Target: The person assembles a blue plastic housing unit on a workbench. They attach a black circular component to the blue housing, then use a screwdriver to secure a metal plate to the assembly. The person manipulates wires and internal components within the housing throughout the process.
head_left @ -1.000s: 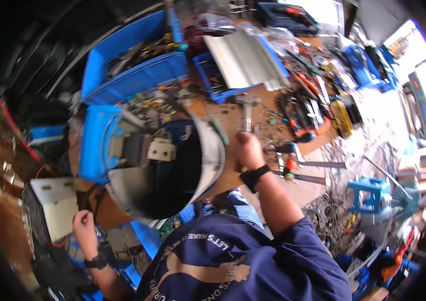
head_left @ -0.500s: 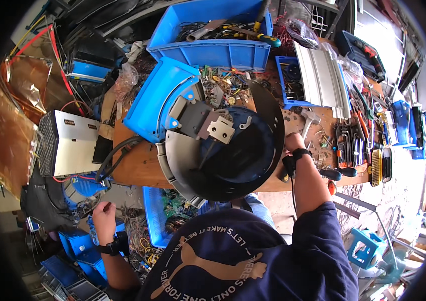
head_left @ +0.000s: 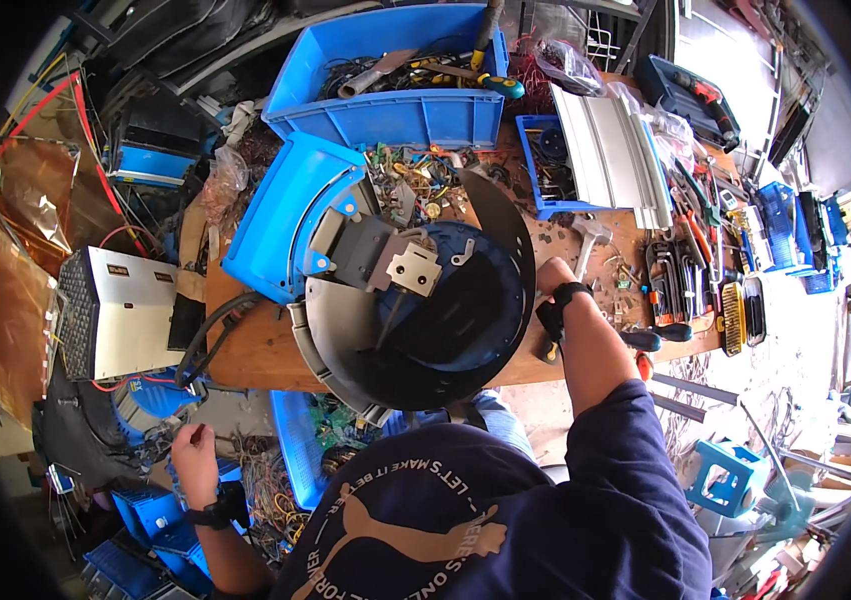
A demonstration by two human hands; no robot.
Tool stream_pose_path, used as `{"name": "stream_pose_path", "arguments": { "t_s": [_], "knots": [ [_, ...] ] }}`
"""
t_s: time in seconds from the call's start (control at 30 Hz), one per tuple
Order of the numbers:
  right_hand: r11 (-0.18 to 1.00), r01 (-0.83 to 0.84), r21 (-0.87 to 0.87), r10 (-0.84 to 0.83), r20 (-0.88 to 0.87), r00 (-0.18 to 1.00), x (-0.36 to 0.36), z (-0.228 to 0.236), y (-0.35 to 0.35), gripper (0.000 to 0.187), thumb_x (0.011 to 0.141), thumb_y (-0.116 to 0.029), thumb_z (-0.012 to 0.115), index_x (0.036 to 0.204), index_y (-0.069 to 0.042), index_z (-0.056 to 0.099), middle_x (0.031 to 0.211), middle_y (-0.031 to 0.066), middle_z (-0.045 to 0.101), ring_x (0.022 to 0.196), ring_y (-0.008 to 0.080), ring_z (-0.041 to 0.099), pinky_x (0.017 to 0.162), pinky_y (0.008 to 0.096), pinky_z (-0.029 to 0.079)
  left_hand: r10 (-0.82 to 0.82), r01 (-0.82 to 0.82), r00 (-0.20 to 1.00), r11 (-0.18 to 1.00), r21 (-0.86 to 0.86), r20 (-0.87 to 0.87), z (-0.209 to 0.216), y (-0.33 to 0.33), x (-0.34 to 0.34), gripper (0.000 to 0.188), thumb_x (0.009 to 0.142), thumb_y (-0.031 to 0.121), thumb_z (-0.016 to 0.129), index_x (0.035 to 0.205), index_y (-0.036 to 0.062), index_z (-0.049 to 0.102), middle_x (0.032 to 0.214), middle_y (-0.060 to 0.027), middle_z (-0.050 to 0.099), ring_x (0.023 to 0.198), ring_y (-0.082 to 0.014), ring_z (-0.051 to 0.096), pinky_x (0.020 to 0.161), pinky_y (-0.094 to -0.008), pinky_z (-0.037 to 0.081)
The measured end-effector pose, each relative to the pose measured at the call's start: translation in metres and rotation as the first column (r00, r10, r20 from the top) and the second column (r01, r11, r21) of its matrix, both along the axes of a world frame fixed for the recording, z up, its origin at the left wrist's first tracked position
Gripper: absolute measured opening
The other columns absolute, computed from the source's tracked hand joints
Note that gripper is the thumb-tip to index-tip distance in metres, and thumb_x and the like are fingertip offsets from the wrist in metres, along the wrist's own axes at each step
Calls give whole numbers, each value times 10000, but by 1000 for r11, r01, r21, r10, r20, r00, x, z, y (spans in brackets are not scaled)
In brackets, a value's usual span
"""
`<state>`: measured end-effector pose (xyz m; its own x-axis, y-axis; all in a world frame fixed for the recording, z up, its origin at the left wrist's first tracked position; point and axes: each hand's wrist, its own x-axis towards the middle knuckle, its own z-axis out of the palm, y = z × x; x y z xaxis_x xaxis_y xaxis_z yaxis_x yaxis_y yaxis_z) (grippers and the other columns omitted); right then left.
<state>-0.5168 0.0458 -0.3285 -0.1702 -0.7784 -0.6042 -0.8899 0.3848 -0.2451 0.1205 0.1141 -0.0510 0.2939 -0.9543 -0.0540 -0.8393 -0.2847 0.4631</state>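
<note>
My right hand [head_left: 553, 276] is closed beside the dark curved rim of a large blue-and-black round housing [head_left: 455, 285]; its fingertips are partly hidden, so what it holds, if anything, I cannot make out. A hammer [head_left: 592, 232] lies just past that hand. Low on the left, my left hand [head_left: 193, 458] hangs with fingers curled; anything in them is too small to name. The housing tilts over the table's front edge. It carries a curved blue cover [head_left: 285, 215], a pale metal bracket [head_left: 412, 270] and a small metal lever [head_left: 463, 252].
Behind stands a blue crate [head_left: 385, 115] of cables and tools. Loose electronic scrap [head_left: 410, 180] covers the wooden table [head_left: 255, 345]. Pliers and hex keys [head_left: 667, 270] line the right side. A white metal box [head_left: 135, 315] stands left; a blue bin [head_left: 295, 450] of circuit boards sits below.
The whole view has shifted, so the table and its things appear further left. My left hand sits slightly lower; my right hand stays beside the round housing.
</note>
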Motion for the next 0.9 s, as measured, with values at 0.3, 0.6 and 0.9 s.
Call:
{"name": "stream_pose_path", "arguments": {
  "t_s": [0.3,0.6,0.9],
  "knots": [
    [727,686,-27,-603,451,658,1,161,43,293,841,-242,608,754,37,619,608,82,593,427,167,569,355,316,393,-186,175,977,979,-105,-105,-2,-55,-32,183,842,123,662,877,-50,611,738,-80,614,681,-138,559,651,-287,455],
    [581,707,-402,-383,631,674,56,392,133,449,866,-136,595,1257,63,504,877,35,617,634,77,537,575,236,446,-251,221,951,960,-172,-181,-16,-109,-81,186,815,147,686,866,-21,627,729,-111,604,622,-206,556,601,-340,448],
    [900,-428,79,432,-288,855,174,428,26,242,823,-223,617,991,-50,646,955,166,674,967,288,633,784,362,495,-324,293,886,946,-139,-333,-56,-70,-71,190,846,144,629,896,-39,621,731,-141,631,654,-246,604,626,-336,464]
  ]
}}
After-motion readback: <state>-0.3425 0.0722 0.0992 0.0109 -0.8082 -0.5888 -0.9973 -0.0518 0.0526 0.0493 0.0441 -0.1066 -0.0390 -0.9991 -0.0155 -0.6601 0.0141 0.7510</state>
